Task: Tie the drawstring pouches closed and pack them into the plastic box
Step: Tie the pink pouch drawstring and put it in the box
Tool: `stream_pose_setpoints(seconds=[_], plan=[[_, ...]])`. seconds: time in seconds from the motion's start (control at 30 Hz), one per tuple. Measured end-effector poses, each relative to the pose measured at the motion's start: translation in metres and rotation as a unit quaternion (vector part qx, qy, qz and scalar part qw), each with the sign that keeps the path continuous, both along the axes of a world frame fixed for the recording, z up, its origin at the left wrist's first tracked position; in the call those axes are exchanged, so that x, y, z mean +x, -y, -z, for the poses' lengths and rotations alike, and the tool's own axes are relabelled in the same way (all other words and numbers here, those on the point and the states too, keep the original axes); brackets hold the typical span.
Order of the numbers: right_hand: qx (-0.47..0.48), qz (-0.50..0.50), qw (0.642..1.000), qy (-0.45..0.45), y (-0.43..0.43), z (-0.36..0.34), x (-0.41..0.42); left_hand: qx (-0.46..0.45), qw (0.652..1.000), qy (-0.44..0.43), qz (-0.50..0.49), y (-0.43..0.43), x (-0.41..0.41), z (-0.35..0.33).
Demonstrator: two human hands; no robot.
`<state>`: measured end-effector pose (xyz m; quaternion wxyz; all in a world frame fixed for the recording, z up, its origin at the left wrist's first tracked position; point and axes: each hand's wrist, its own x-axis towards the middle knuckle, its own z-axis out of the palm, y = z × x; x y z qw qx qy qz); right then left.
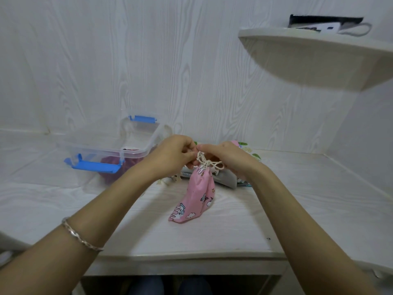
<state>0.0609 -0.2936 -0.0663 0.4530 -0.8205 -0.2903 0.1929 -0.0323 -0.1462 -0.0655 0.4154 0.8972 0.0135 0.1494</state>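
A left hand (174,154) and a right hand (225,158) each pinch the cream drawstring (209,163) at the neck of a pink pouch (197,196), which hangs just below them, its base touching the pale wood-grain surface (234,226). Far left stands the clear plastic box (102,150), a maroon pouch (112,167) inside. More pouches (227,179) lie behind the hands; a shelf (319,56) juts from the white-panelled wall, upper right.
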Motion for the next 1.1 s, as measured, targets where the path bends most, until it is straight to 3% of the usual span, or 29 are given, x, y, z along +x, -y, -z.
stream_pose_setpoints(seconds=[0.27, 0.4, 0.47, 0.63, 0.77, 0.83, 0.9, 1.0, 1.1], plan=[[0.099, -0.016, 0.990, -0.098, 0.005, 0.000, 0.005, 0.019, 1.000, 0.002, -0.016, -0.001, -0.004, 0.000], [0.137, 0.016, 0.988, -0.068, 0.005, -0.001, 0.006, 0.030, 0.999, -0.006, -0.019, -0.003, -0.006, -0.002], [0.168, 0.034, 0.981, -0.095, 0.004, -0.001, 0.005, 0.032, 0.999, -0.015, -0.018, -0.004, -0.007, -0.002], [0.307, 0.045, 0.895, -0.320, 0.001, 0.004, 0.007, 0.060, 0.998, -0.016, -0.029, -0.005, -0.009, 0.000], [0.370, 0.001, 0.834, -0.410, 0.002, 0.008, 0.005, 0.138, 0.989, 0.007, -0.053, -0.004, -0.011, 0.001], [0.371, -0.005, 0.841, -0.393, 0.003, 0.010, 0.005, 0.177, 0.979, 0.028, -0.094, -0.002, -0.013, 0.001], [0.340, 0.013, 0.881, -0.327, 0.003, 0.012, 0.009, 0.176, 0.976, 0.034, -0.126, -0.001, -0.015, 0.002], [0.234, 0.053, 0.962, -0.128, 0.004, 0.012, 0.014, 0.132, 0.981, 0.033, -0.136, 0.001, -0.016, 0.004], [0.190, 0.072, 0.979, 0.002, 0.006, 0.011, 0.012, 0.097, 0.986, 0.039, -0.128, 0.003, -0.017, 0.006]])
